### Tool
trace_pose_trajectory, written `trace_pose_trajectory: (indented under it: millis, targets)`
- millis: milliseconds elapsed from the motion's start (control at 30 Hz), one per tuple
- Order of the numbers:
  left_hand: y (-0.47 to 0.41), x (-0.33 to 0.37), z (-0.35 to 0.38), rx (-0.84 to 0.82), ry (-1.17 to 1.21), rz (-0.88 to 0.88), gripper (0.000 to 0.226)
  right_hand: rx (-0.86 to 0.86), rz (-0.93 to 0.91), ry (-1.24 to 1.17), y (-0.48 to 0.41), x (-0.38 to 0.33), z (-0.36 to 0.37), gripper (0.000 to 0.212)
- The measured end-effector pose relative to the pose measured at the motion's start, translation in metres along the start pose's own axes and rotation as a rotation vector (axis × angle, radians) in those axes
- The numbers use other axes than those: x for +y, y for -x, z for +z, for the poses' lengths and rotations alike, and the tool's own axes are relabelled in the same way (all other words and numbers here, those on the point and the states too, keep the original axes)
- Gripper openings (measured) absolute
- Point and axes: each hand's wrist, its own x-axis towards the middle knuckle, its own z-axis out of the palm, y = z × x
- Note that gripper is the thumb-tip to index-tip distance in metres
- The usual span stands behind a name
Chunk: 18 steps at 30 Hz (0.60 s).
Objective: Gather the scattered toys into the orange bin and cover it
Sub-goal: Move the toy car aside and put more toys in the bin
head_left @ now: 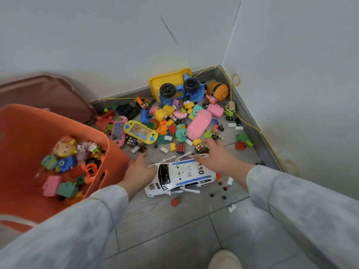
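Note:
The orange bin [23,125] stands at the left, tilted toward me, with several small toys inside. A white and blue toy police car [182,175] lies on the grey floor in front of me. My left hand [138,172] touches the car's front end, fingers spread. My right hand [215,156] rests on its rear end, fingers apart. Beyond the car lies the pile of scattered toys: a yellow game console [140,132], a pink one [118,130], a pink pouch [199,124], small puzzle cubes [181,148] and a blue truck [181,92].
A yellow tray [167,78] leans on the wall behind the truck, with an orange round toy [218,91] beside it in the corner. A brown suitcase [44,92] lies behind the bin. Walls close the back and right. My shoe [225,259] shows at the bottom.

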Motion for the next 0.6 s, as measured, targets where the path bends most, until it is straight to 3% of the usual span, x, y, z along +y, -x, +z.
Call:
trace_pose_trajectory:
  millis: [167, 267, 400, 600]
  targets:
    - [-0.020, 0.022, 0.000, 0.064, -0.101, 0.231, 0.069, 0.136, -0.048, 0.023, -0.018, 0.003, -0.001, 0.082]
    - [-0.030, 0.036, 0.004, 0.116, -0.241, 0.320, 0.070, 0.195, -0.040, 0.068, -0.029, 0.007, -0.002, 0.093]
    - [-0.045, 0.045, 0.007, 0.199, -0.446, 0.445, 0.074, 0.136, 0.025, 0.125, -0.050, 0.016, 0.002, 0.111]
    - [-0.076, 0.058, 0.021, 0.212, -0.518, 0.552, 0.084, 0.058, 0.004, 0.116, -0.076, 0.032, 0.002, 0.121]
